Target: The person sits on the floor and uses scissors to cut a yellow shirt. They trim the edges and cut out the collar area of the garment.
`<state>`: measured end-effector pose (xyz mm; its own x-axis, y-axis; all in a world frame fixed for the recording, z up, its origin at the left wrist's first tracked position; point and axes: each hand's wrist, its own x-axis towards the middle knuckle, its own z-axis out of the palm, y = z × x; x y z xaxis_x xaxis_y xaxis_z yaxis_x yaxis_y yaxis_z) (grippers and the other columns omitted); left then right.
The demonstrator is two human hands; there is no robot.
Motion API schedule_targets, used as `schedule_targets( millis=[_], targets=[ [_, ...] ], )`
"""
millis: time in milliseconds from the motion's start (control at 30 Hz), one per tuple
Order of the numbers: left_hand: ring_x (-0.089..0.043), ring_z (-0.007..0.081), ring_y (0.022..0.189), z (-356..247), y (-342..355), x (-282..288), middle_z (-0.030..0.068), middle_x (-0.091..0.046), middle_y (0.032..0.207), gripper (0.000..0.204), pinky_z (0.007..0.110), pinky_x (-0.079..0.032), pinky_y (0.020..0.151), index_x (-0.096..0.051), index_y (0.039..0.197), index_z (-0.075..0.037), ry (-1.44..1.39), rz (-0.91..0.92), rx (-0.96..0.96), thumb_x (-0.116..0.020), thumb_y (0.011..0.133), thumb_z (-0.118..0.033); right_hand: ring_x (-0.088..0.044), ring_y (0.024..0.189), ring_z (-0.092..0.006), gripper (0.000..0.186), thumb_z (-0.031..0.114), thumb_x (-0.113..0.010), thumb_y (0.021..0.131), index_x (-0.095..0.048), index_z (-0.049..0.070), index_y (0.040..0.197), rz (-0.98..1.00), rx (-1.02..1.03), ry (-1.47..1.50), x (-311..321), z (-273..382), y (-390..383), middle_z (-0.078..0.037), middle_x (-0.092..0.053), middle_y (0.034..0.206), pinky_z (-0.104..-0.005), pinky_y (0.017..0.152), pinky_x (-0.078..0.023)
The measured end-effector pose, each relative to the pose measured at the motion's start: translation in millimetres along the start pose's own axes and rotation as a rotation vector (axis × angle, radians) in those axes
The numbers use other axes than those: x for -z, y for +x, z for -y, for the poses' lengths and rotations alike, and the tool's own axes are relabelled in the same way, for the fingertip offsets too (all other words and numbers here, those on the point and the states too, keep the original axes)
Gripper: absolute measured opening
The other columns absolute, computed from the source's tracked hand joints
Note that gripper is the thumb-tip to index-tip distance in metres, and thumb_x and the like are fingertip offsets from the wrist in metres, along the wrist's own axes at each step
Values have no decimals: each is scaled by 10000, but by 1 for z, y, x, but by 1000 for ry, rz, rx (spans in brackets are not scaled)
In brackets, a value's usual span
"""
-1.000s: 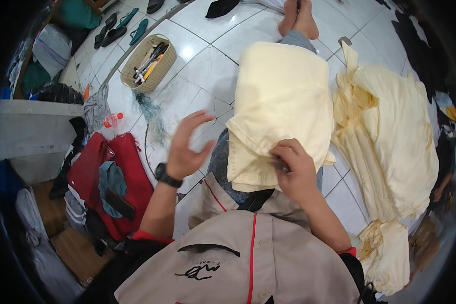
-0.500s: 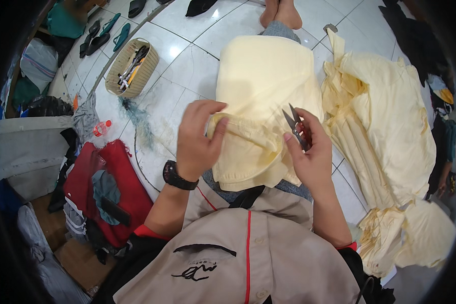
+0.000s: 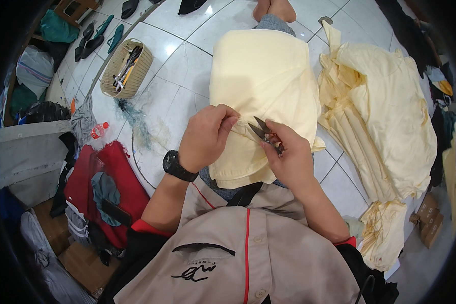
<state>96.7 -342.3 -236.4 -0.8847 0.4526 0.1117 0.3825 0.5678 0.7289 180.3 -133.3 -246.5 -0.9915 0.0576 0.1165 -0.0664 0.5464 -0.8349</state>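
Note:
Pale yellow cloth [image 3: 261, 66] is draped over my lap and legs, its lower edge near my waist. My left hand [image 3: 207, 137], with a black watch on the wrist, is closed in a pinch at a fold of this cloth. In my right hand [image 3: 291, 159] is a pair of thread snips [image 3: 269, 136], held by the grips with the dark blades spread apart. Their tips point up and left, a short way from my left fingertips. Whether a loose thread lies between my left fingers is too small to tell.
More pale yellow garments [image 3: 385, 111] lie heaped on the tiled floor at right. A woven basket [image 3: 129, 76] of tools stands at upper left, near sandals [image 3: 93, 43]. Red cloth [image 3: 111, 177] with a dark phone [image 3: 116, 212] is at left, beside a red-capped bottle [image 3: 99, 130]. Small cardboard boxes [image 3: 430, 220] sit at lower right.
My right hand has brought the snips leftward, nearer my left hand. My left hand has moved slightly right, and the cloth edge it held up now lies flatter.

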Motion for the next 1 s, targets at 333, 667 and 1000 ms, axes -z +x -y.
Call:
schedule_targets(
  millis=[333, 667, 1000],
  targets=[
    [-708, 315, 897, -9, 5, -11, 124, -736, 956, 139, 375, -577, 785, -750, 1043, -48, 226, -37, -225, -755, 912, -96, -722, 829, -243, 432, 7, -758, 874, -648, 2, 1291, -24, -256, 204, -1, 5, 0, -166, -737, 992, -328, 709, -573],
    [-760, 302, 867, -4, -2, 4, 163, -770, 996, 164, 347, -587, 780, -742, 1110, -21, -29, 67, 12, -674, 996, -117, -733, 830, -267, 439, 37, -746, 870, -645, 11, 1297, 35, 10, -95, -1, 7, -5, -158, -727, 1030, -367, 705, -583],
    [-745, 322, 969, -6, -16, 4, 184, -757, 1094, 154, 348, -581, 840, -719, 1092, 12, -73, -48, -95, -616, 1022, -78, -693, 826, -268, 517, 42, -628, 803, -618, -34, 1314, 71, 240, -527, -13, 19, -7, -103, -684, 1050, -395, 660, -574]
  ],
)
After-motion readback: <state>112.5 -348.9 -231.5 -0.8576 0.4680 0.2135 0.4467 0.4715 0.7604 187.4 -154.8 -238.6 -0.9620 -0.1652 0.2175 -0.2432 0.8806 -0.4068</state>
